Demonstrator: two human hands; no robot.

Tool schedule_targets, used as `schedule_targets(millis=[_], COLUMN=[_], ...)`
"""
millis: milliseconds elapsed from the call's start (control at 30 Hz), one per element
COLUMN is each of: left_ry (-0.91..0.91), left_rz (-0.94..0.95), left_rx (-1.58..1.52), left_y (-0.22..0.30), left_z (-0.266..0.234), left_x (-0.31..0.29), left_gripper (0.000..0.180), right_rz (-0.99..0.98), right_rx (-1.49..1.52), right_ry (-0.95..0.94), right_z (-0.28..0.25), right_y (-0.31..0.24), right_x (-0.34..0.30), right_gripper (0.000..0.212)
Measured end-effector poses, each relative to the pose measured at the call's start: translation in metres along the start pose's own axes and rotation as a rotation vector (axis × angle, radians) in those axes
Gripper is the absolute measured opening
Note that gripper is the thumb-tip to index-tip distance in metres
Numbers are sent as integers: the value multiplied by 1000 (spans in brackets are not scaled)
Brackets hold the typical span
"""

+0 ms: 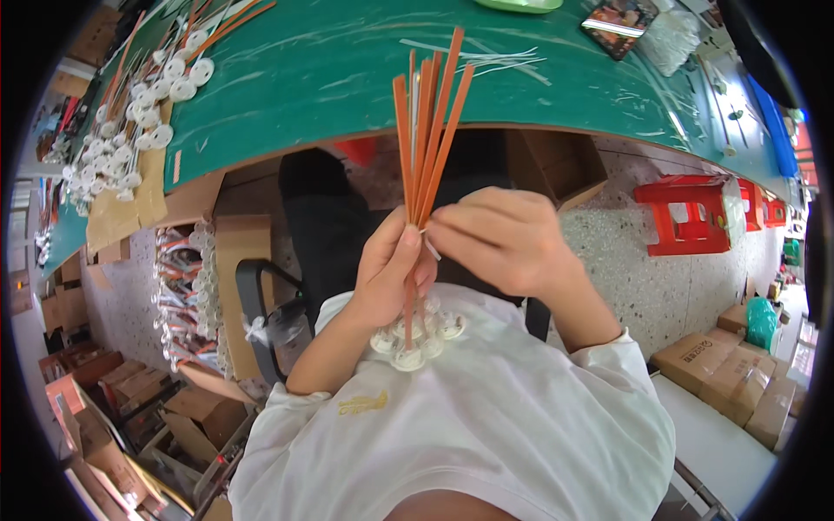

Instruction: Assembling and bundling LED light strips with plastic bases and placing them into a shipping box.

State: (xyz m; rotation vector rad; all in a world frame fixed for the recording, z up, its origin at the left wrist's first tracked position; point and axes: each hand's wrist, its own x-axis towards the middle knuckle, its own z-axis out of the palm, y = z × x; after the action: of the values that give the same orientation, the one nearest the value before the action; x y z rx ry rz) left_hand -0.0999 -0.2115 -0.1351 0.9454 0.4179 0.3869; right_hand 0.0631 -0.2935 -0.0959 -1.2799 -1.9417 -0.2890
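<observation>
My left hand (389, 265) is closed around a bundle of orange flat strips (426, 130), held over my lap. The strips fan out upward above the fist. Below it hang the bundle's white round ends (417, 343), close against my shirt. My right hand (508, 236) is at the bundle's right side, its thumb and fingertips pinched together against the strips. A thin white tie (432, 249) shows between the two hands; its far end seems to be in the right fingertips. How far it goes around the bundle is hidden.
A green-topped table (295, 87) lies ahead, bearing loose white ties (495, 59) and a pile of similar strips with white round ends (143, 113) at left. An open carton of bundles (187, 295) stands left. Red stools (686, 213) and cardboard boxes (717, 373) are at right.
</observation>
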Motion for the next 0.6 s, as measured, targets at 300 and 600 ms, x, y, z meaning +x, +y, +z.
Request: schedule_targets(millis=[300,600], left_ry=[-55,-99], left_rz=[88,122], left_rx=[339,421], left_y=[-4,1], left_z=[-10,-11], left_x=[4,11], left_gripper=[24,23], right_rz=[-10,-22], right_rx=[-46,-38], right_ry=[-155,-266], right_z=[-4,8], right_y=[7,15], right_x=[-4,-15], right_gripper=[26,23])
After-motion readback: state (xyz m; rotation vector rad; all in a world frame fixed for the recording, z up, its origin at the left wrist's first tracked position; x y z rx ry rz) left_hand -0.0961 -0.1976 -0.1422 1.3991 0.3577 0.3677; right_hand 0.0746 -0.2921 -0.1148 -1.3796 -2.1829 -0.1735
